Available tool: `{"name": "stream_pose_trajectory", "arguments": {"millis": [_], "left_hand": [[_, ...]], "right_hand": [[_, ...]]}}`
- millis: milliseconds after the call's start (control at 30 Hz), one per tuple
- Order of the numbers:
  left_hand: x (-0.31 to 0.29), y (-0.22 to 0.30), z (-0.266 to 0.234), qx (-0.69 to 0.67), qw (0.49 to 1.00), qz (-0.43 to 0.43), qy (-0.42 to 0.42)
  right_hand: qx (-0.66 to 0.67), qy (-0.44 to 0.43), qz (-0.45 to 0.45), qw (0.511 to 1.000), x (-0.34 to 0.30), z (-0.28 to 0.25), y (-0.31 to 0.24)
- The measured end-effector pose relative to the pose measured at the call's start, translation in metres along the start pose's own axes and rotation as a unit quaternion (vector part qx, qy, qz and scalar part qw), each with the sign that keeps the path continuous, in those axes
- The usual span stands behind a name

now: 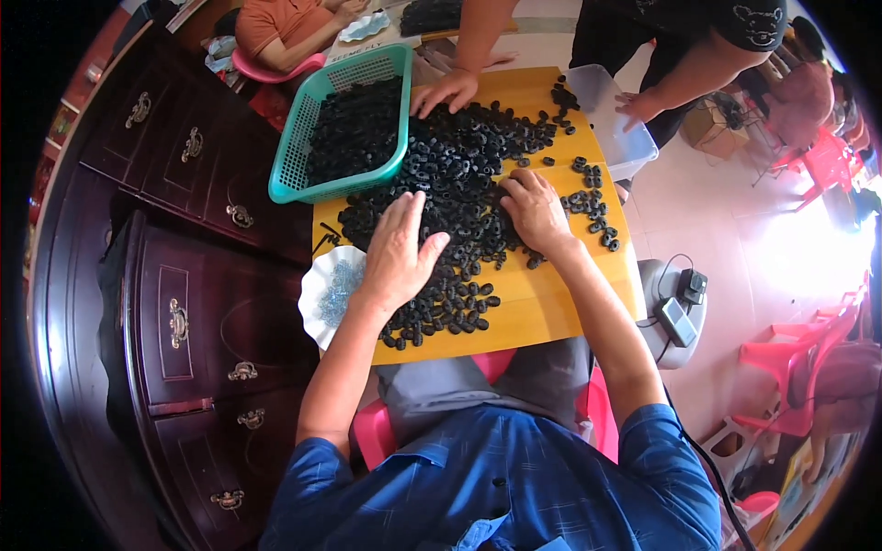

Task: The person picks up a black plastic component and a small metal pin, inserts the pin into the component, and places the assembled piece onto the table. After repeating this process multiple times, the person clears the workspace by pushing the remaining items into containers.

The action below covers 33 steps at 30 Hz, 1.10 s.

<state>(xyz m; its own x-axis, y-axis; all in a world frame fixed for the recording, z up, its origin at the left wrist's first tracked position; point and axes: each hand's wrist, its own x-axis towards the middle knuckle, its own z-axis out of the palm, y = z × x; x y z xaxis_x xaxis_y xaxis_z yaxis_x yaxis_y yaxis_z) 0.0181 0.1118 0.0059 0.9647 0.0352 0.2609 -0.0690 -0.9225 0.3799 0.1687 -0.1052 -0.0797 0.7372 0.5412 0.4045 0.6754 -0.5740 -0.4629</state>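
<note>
Small black ring-like pieces (pixel 464 165) with holes lie heaped across the yellow tabletop (pixel 537 312). My left hand (pixel 400 253) is at the left side of the heap, its fingers straight and the thumb apart, with nothing held. Palm down, my right hand (pixel 536 211) rests at the heap's right side; its bent fingers touch the black pieces and partly hide them. A white scalloped bowl (pixel 315 298) of small clear bluish pieces stands beside my left wrist. Beyond my left hand, a teal mesh basket (pixel 390 170) contains many thin black pieces.
Across the table, a co-worker's hand (pixel 447 92) touches the heap; their other hand (pixel 640 106) is by a clear plastic bin (pixel 634 165). Dark wooden cabinets (pixel 220 321) line the left. A stool (pixel 694 335) with small electronic devices stands right. Another person (pixel 276 37) sits behind the basket.
</note>
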Motion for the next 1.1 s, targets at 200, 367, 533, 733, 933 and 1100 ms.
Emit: {"name": "stream_pose_trajectory", "arguments": {"millis": [200, 367, 533, 733, 933, 1100], "left_hand": [[-0.006, 0.028, 0.044, -0.032, 0.998, 0.06, -0.007], [0.011, 0.045, 0.073, 0.018, 0.997, 0.066, -0.032], [0.024, 0.049, 0.092, 0.039, 0.998, 0.04, -0.043], [0.027, 0.046, 0.11, 0.008, 0.998, 0.057, 0.031], [0.032, 0.05, 0.125, -0.026, 0.998, 0.059, -0.002], [0.026, 0.052, 0.112, -0.056, 0.993, 0.099, 0.003]], "right_hand": [[0.032, 0.015, -0.007, 0.999, -0.024, -0.012, 0.002], [0.013, 0.031, 0.001, 0.999, -0.022, -0.015, 0.0], [0.01, -0.038, -0.064, 0.997, -0.005, -0.014, 0.0], [0.032, -0.068, -0.088, 0.993, -0.005, -0.015, 0.001], [0.051, -0.073, -0.078, 0.993, -0.017, -0.025, 0.007], [0.033, -0.061, -0.015, 0.997, -0.026, -0.032, 0.005]]}}
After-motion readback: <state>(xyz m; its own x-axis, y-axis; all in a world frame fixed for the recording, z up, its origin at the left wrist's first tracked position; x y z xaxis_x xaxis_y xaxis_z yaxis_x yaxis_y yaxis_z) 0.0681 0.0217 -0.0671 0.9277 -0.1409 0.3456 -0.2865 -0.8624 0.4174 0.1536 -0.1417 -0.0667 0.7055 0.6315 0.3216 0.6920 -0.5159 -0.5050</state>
